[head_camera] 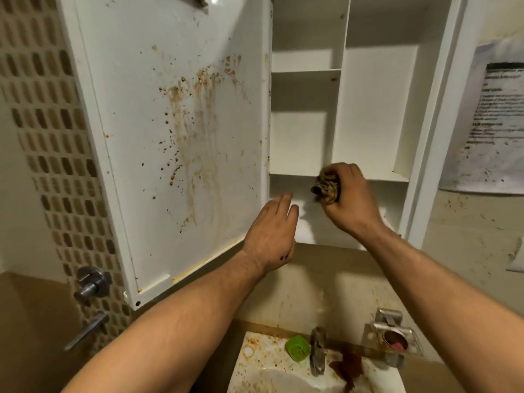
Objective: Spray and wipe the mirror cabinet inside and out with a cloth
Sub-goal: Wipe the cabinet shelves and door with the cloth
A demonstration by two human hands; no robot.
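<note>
A person stands before the open white cabinet (306,143). The right hand (350,198) grips a bunched, stained cloth (325,188) and holds it at the front edge of the cabinet's lower shelf, near the middle divider. The left hand (272,231), fingers straight and holding nothing, reaches flat toward the cabinet's bottom compartment, just beside the hinge edge of the door (170,131). The door hangs open to the left of the cabinet, its inner face streaked and spotted brown. Below the cabinet sits a stained sink (255,361) with a tap (317,354) and a green cap (297,348). A printed sheet (487,120) hangs right of the cabinet.
</note>
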